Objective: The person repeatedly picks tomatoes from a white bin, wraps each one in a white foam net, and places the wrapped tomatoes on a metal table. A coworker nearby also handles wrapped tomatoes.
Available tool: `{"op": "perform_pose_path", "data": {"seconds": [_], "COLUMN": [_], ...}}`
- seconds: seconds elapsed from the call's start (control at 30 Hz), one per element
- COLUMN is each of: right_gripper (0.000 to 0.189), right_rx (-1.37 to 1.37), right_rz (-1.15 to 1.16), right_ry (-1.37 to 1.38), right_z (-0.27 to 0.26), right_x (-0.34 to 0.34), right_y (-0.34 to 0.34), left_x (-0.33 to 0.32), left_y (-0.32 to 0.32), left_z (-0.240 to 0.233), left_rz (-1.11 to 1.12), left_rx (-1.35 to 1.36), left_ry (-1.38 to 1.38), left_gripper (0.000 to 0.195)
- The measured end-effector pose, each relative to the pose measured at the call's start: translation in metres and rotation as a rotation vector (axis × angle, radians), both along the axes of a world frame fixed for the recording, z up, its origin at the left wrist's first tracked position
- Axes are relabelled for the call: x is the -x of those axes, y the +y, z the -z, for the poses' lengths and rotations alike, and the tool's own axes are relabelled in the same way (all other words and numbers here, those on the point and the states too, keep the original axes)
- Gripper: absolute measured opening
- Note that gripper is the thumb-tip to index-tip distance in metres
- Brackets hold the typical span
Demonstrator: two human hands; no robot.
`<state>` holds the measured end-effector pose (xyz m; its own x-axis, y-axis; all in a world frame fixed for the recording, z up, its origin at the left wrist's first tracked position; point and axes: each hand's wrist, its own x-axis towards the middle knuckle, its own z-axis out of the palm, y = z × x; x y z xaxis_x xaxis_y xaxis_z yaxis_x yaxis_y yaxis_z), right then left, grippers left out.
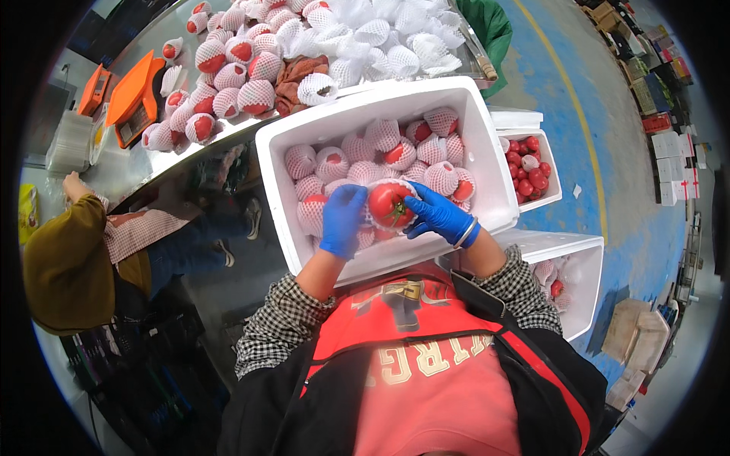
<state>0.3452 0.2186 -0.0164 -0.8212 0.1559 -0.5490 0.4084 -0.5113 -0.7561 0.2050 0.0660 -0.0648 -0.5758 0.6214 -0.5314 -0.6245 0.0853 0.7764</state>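
Observation:
A red tomato with its green calyx showing sits in a white foam net sleeve, held above a white polystyrene box. My right hand, in a blue glove, grips the tomato and sleeve from the right, fingers near the calyx. On the other side, my left hand, also blue-gloved and slightly blurred, pinches the sleeve's edge; its fingertips are partly hidden. Beneath both hands, several foam-netted tomatoes lie in the box.
Netted tomatoes, loose foam sleeves, a brown cloth and an orange scale occupy the table. At right stand a box of bare tomatoes and another polystyrene box. A co-worker stands at left.

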Motion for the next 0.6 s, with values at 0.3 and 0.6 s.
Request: {"op": "perform_pose_path", "data": {"seconds": [0.3,0.6], "right_gripper": [0.084,0.071], "right_rx": [-0.457,0.317], "right_rz": [0.031,0.477], "right_ry": [0.134,0.294], "right_z": [0.003,0.023], "right_x": [-0.006,0.009], "right_y": [-0.015,-0.039], "left_x": [0.004,0.003], "left_y": [-0.008,-0.014], "left_z": [0.021,-0.030], "left_rz": [0.142,0.142], "left_rx": [-0.289,-0.736], "left_ry": [-0.197,-0.795], "left_gripper": [0.021,0.047]}}
